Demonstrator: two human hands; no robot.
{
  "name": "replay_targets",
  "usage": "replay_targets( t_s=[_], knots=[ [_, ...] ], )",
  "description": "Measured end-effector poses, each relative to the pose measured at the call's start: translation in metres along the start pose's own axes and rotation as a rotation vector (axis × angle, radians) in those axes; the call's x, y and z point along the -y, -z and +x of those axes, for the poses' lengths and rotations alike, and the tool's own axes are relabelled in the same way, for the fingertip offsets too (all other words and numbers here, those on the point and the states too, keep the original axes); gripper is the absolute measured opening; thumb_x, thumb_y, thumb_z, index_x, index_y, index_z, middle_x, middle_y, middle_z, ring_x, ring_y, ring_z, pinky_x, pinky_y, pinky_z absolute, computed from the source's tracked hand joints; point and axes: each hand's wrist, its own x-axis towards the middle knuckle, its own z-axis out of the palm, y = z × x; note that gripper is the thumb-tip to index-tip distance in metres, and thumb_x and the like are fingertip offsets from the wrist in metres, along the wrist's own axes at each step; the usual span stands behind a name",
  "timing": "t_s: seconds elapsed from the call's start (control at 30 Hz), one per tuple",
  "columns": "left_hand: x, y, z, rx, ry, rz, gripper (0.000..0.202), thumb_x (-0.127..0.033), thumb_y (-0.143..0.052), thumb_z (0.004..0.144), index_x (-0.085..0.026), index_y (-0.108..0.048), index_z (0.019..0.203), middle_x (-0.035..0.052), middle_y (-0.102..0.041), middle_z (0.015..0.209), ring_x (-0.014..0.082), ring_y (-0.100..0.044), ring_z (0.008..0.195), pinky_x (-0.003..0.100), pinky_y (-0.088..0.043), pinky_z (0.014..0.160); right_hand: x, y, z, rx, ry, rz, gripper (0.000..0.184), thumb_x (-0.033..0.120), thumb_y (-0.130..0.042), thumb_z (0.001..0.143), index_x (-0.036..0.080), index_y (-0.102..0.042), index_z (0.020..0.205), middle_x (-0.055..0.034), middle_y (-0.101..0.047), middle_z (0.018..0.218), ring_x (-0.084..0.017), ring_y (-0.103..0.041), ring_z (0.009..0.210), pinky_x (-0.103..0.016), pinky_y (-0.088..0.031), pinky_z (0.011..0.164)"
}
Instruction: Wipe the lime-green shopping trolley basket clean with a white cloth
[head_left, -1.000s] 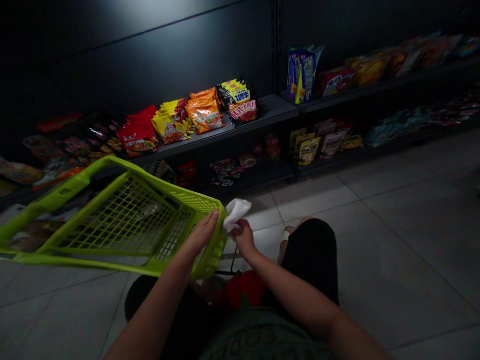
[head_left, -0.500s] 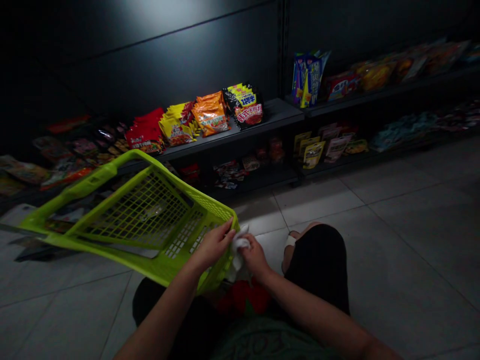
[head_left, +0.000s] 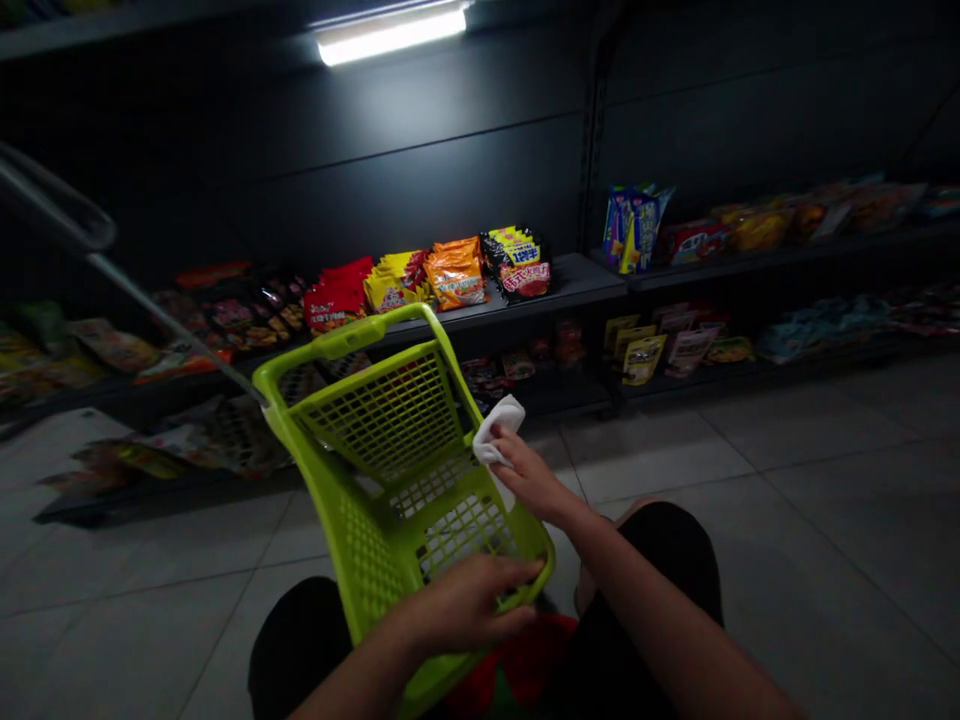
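A lime-green plastic shopping basket (head_left: 360, 530) with grid walls stands tilted between my knees, its handle end raised toward the shelves. My left hand (head_left: 480, 600) grips the near rim, thumb and fingers on either side of the edge. In my right hand (head_left: 529, 475) is a crumpled white cloth (head_left: 501, 425), pressed against the basket's right side rim. The fingertips of the right hand are partly hidden in the cloth. From the basket's far left corner a thin metal rod (head_left: 172, 320) runs up to the left.
Low dark shelves (head_left: 577, 280) hold snack packs, among them orange packets (head_left: 456, 275) and yellow pouches (head_left: 643, 358). A lit tube lamp (head_left: 394, 35) hangs above. Grey floor tiles (head_left: 675, 450) lie between me and the shelves. My knees flank the basket.
The basket has turned, its handle end swinging right and away from me. My right hand has moved the cloth up along the right rim; my left hand has shifted nearer along the near rim.
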Motion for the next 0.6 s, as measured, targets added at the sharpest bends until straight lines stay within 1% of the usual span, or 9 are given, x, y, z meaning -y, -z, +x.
replay_targets(
  t_s=[0.1,0.17,0.23,0.3,0.37,0.43,0.47,0.53,0.6],
  knots=[
    [0.002,0.000,-0.001,0.060,-0.110,-0.039,0.062,-0.041,-0.060,0.092,-0.026,-0.049,0.151,0.0088,-0.070,0.133,0.0269,-0.069,0.115,0.033,-0.051,0.100,-0.010,0.005,0.045,-0.021,0.033,-0.162,0.041,0.001,-0.052,0.078,0.020,-0.069,0.111,-0.0106,-0.048,0.152,-0.024,-0.039,0.148,-0.048,-0.033,0.120],
    [0.006,0.001,-0.001,0.093,-0.151,-0.045,0.063,-0.040,-0.062,0.091,-0.026,-0.048,0.151,0.0082,-0.072,0.129,0.0256,-0.071,0.111,0.031,-0.053,0.097,-0.018,0.009,0.071,-0.095,0.025,-0.244,0.048,-0.004,-0.050,0.073,0.018,-0.069,0.111,-0.0116,-0.045,0.153,-0.024,-0.037,0.149,-0.047,-0.032,0.121],
    [0.014,0.004,0.001,0.125,-0.156,-0.055,0.063,-0.040,-0.065,0.089,-0.028,-0.051,0.149,0.0073,-0.072,0.130,0.0255,-0.071,0.112,0.031,-0.052,0.098,-0.026,0.015,0.088,-0.181,0.013,-0.286,0.052,-0.005,-0.048,0.071,0.017,-0.069,0.113,-0.0124,-0.042,0.155,-0.024,-0.036,0.150,-0.046,-0.031,0.123],
    [0.023,0.009,0.001,0.161,-0.138,-0.089,0.064,-0.041,-0.069,0.086,-0.028,-0.054,0.147,0.0069,-0.069,0.135,0.0267,-0.069,0.117,0.032,-0.052,0.101,-0.032,0.020,0.094,-0.258,-0.003,-0.279,0.055,-0.004,-0.047,0.071,0.017,-0.069,0.116,-0.0120,-0.040,0.157,-0.024,-0.034,0.150,-0.045,-0.028,0.124],
    [0.035,0.017,-0.002,0.210,-0.104,-0.145,0.068,-0.044,-0.075,0.081,-0.028,-0.057,0.144,0.0069,-0.067,0.138,0.0287,-0.067,0.121,0.035,-0.051,0.104,-0.035,0.023,0.092,-0.332,-0.036,-0.223,0.054,-0.001,-0.047,0.073,0.017,-0.069,0.119,-0.0110,-0.040,0.158,-0.025,-0.034,0.150,-0.045,-0.025,0.126],
    [0.050,0.026,-0.010,0.270,-0.047,-0.202,0.070,-0.050,-0.078,0.077,-0.030,-0.059,0.141,0.0055,-0.066,0.138,0.0297,-0.065,0.124,0.037,-0.050,0.106,-0.034,0.022,0.084,-0.422,-0.081,-0.138,0.048,0.006,-0.047,0.081,0.018,-0.067,0.123,-0.0104,-0.040,0.159,-0.025,-0.036,0.149,-0.046,-0.024,0.126],
    [0.057,0.031,-0.015,0.299,-0.010,-0.223,0.069,-0.053,-0.077,0.078,-0.031,-0.060,0.140,0.0041,-0.066,0.138,0.0297,-0.064,0.126,0.038,-0.048,0.108,-0.032,0.020,0.078,-0.466,-0.101,-0.093,0.045,0.011,-0.047,0.085,0.019,-0.066,0.125,-0.0103,-0.040,0.159,-0.025,-0.037,0.148,-0.046,-0.024,0.126],
    [0.073,0.041,-0.029,0.344,0.087,-0.267,0.066,-0.059,-0.078,0.075,-0.034,-0.065,0.134,0.0006,-0.069,0.134,0.0298,-0.065,0.124,0.041,-0.047,0.110,-0.025,0.007,0.058,-0.530,-0.120,-0.011,0.040,0.021,-0.048,0.092,0.020,-0.063,0.130,-0.0099,-0.039,0.160,-0.025,-0.040,0.146,-0.046,-0.027,0.124],
    [0.086,0.053,-0.041,0.377,0.166,-0.408,0.069,-0.064,-0.078,0.072,-0.037,-0.065,0.134,-0.0015,-0.068,0.136,0.0298,-0.062,0.128,0.042,-0.044,0.113,-0.017,-0.015,0.027,-0.558,-0.119,0.051,0.041,0.029,-0.048,0.096,0.023,-0.058,0.135,-0.0091,-0.038,0.161,-0.025,-0.039,0.146,-0.046,-0.030,0.123]
  ],
)
